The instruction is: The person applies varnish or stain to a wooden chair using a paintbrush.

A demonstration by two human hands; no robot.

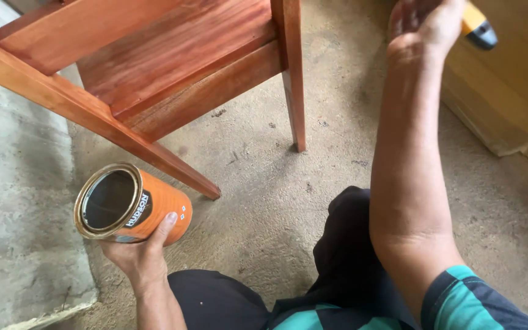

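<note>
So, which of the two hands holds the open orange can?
The left hand grips the orange can, lid off. The right hand, raised, holds a yellow-handled tool.

— What carries everything from where I sit?

— I see a bare, sandy-grey concrete floor [264, 201] with small dark specks. A reddish wooden furniture frame [154, 67] stands on it, its legs planted in the dust. At the right a pale wooden board [508, 91] rests on the floor; at the left lies a lighter concrete slab [13, 201].
</note>
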